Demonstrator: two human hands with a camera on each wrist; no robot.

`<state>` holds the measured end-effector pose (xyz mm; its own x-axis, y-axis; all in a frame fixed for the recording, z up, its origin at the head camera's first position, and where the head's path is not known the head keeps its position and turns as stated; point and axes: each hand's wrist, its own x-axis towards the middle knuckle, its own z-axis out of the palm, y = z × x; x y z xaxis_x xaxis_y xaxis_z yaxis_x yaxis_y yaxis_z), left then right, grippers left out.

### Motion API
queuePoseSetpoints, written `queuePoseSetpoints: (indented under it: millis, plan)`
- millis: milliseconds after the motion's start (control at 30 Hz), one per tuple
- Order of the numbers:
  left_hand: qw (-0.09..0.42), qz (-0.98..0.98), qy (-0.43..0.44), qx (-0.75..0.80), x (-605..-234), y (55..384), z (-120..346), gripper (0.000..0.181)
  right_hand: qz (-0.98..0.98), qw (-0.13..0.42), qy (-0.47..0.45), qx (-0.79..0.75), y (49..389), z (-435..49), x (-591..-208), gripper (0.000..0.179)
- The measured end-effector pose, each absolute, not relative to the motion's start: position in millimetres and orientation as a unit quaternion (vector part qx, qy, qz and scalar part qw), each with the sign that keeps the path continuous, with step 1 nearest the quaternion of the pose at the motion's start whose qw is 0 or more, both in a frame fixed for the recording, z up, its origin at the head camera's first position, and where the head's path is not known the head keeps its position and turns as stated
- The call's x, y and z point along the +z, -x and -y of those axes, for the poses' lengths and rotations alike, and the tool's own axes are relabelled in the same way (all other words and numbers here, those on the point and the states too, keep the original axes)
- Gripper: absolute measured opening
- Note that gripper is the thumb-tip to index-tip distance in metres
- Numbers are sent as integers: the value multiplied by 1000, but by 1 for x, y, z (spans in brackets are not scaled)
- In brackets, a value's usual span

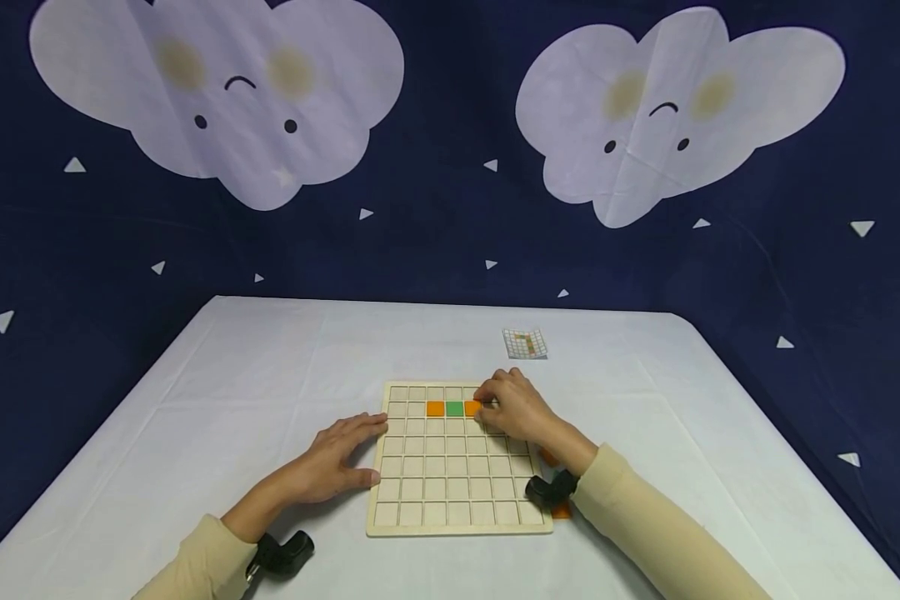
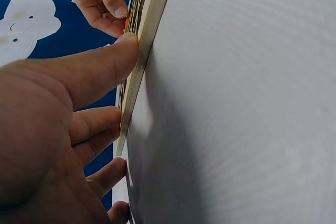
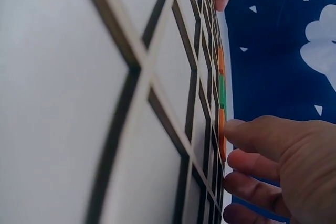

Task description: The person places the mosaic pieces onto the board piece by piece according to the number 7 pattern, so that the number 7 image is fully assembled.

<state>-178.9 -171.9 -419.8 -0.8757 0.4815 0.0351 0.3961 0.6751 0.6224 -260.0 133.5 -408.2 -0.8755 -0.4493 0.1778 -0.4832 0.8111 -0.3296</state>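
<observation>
A pale wooden grid board [image 1: 420, 530] lies on the white table. In its second row from the back sit an orange tile [image 1: 435, 409], a green tile [image 1: 454, 408] and a second orange tile [image 1: 472, 408]. My right hand [image 1: 516, 406] pinches that second orange tile at its cell; in the right wrist view the thumb touches the tile's face [image 3: 222, 129], and the fingers partly hide it. My left hand [image 1: 337, 462] rests at the board's left edge, fingers stretched out, with thumb and fingertips touching the rim.
A small card [image 1: 525, 343] with a printed grid pattern lies behind the board. More orange pieces [image 1: 562, 510] lie along the board's right edge, partly hidden by my right arm. A dark blue cloth [image 1: 450, 250] with clouds hangs behind the table.
</observation>
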Motion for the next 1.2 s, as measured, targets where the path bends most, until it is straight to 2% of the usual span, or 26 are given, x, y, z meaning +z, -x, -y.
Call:
queuePoseSetpoints:
  millis: [567,1200]
  plan:
    - [67,-912,-241,326,-420,179,171,67,946,41,-218,235,250,-153,-391,30]
    - [70,-908,-249,329,-421,179,172,67,947,89,-203,234,239,-182,-384,27]
